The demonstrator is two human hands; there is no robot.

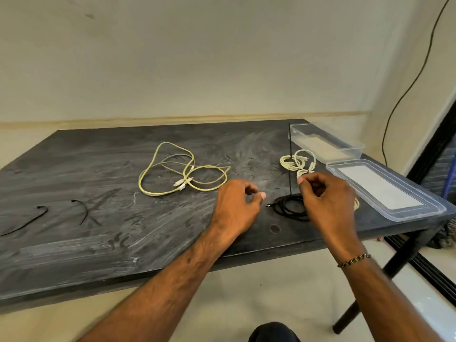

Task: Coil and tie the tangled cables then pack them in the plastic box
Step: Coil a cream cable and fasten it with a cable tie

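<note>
A coiled black cable (pixel 290 209) lies on the dark table (pixel 123 233), with a black zip tie (pixel 290 156) standing straight up from it. My right hand (pixel 325 201) hovers over the coil's right side with curled fingers, thumb against forefinger; any grip is hidden. My left hand (pixel 237 206) sits just left of the coil, fingers loosely curled and holding nothing. A coiled white cable (pixel 298 164) lies behind the black one. Loose yellow-green and grey cables (pixel 185 174) sprawl at mid-table. The clear plastic box (pixel 345 146) stands at the far right.
The box's clear lid (pixel 394 208) lies flat at the table's right edge, beside my right hand. Two spare black zip ties (pixel 37 215) (pixel 82 208) lie at the left. A bit of pale cable (pixel 356 203) shows behind my right hand. A black wire (pixel 394 107) hangs down the right wall.
</note>
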